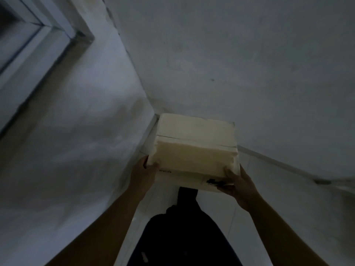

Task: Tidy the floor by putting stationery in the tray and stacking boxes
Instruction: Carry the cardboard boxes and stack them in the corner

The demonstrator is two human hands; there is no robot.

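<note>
One cardboard box (pixel 194 148). Two hands, the left hand (pixel 143 176) and the right hand (pixel 239 186). Two walls, a left wall (pixel 76 131) and a right wall (pixel 249 64). One frame (pixel 44 33) at upper left.

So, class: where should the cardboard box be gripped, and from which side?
Grip the cardboard box at its near lower corners, one hand from each side, as the left hand and right hand do: it looks too wide for one hand.
</note>
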